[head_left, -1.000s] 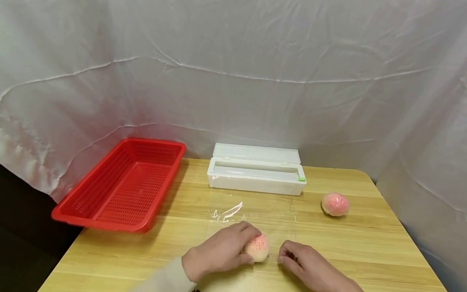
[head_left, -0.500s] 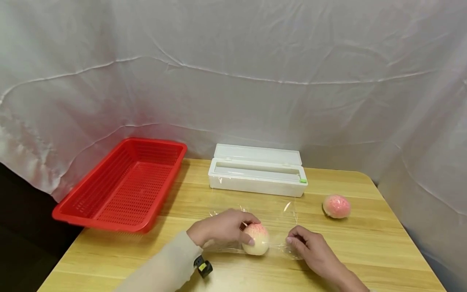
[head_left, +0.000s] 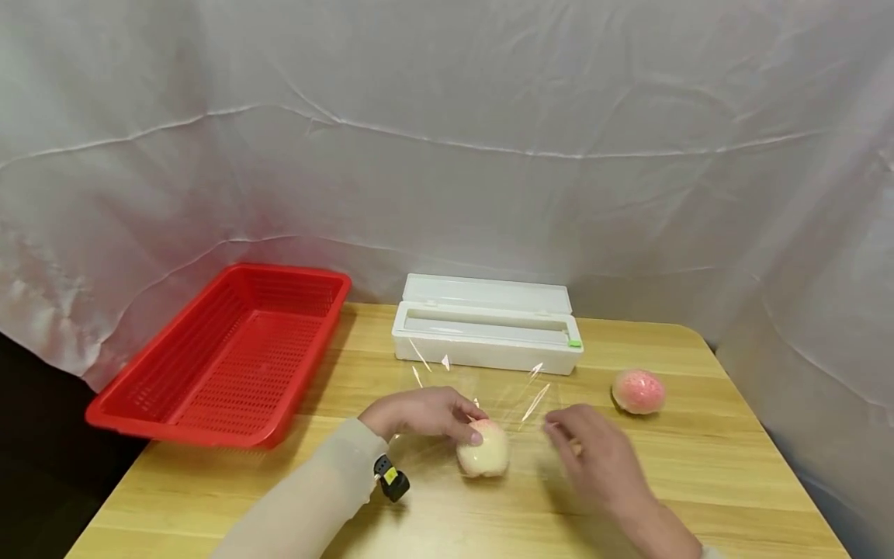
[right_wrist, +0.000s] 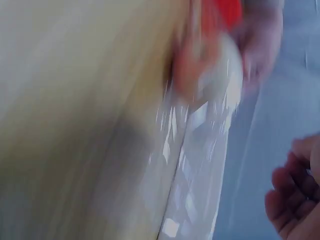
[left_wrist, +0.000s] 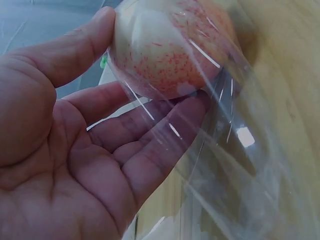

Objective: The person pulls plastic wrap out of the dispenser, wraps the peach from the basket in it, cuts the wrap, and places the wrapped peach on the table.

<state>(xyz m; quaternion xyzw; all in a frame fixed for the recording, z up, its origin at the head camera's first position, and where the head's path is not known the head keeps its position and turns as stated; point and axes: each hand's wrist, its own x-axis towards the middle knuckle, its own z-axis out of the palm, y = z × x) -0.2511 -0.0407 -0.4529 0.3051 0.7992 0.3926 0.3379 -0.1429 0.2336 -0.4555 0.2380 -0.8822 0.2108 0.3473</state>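
Observation:
A cream-and-pink peach (head_left: 483, 454) is at the near middle of the table, with clear plastic wrap (left_wrist: 245, 165) draped over it. My left hand (head_left: 426, 411) holds the peach from its left, thumb on one side and fingers behind and under it; the wrap lies across those fingers in the left wrist view. To the right, my right hand (head_left: 594, 458) hovers beside the wrap's edge, blurred. Its fingers (right_wrist: 282, 205) are loosely curled in the right wrist view, apart from the film, with nothing showing between them.
A white wrap dispenser box (head_left: 485, 357), lid raised, stands at the back with film stretching forward from it. Another peach (head_left: 639, 390) sits at the right. A red plastic basket (head_left: 174, 435) occupies the left, overhanging the table edge. Grey cloth (head_left: 447, 194) hangs behind.
My right hand has lifted the wrap's near edge up over the peach and now shows apart from it. My left hand has shifted slightly back and kept its hold on the peach.

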